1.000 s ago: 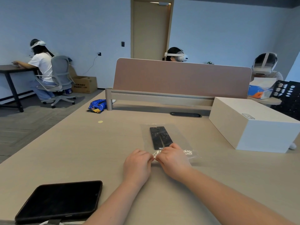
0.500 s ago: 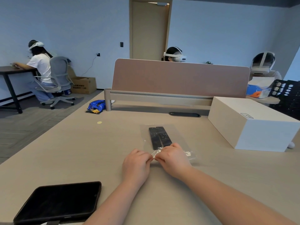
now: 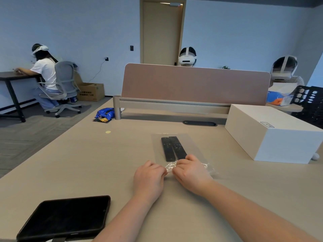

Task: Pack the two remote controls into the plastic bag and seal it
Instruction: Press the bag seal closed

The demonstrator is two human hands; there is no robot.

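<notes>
I have just one view, worn on the head: it looks forward and down across the bench, both forearms close beneath the lens, the far partition and room beyond.

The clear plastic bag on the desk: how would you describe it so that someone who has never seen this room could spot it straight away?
Start at the long beige desk and look left of the big white box. The plastic bag lies flat there, just ahead of the left hand and right hand, which pinch its crinkled near edge. It is see-through, with two black remote controls side by side inside.
</notes>
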